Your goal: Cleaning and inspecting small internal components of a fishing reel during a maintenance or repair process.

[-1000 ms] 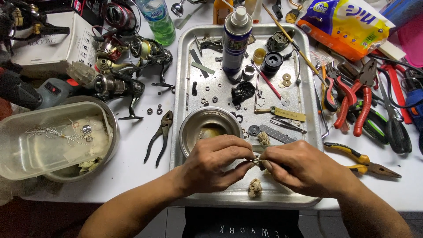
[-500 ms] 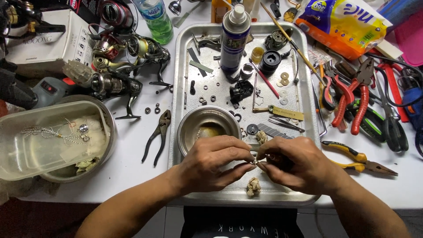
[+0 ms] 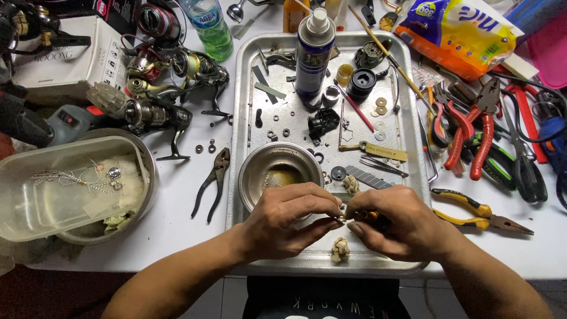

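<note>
left hand [image 3: 283, 221] + right hand [image 3: 396, 227] | fingertips pinched on some tiny part, too small to identify | tip: keep it low over the metal tray [image 3: 242, 147] so drops stay put

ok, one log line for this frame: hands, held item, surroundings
left hand: pinching small part | right hand: pinching same part, tool in palm | over metal tray | near: steel bowl, spray can
</note>
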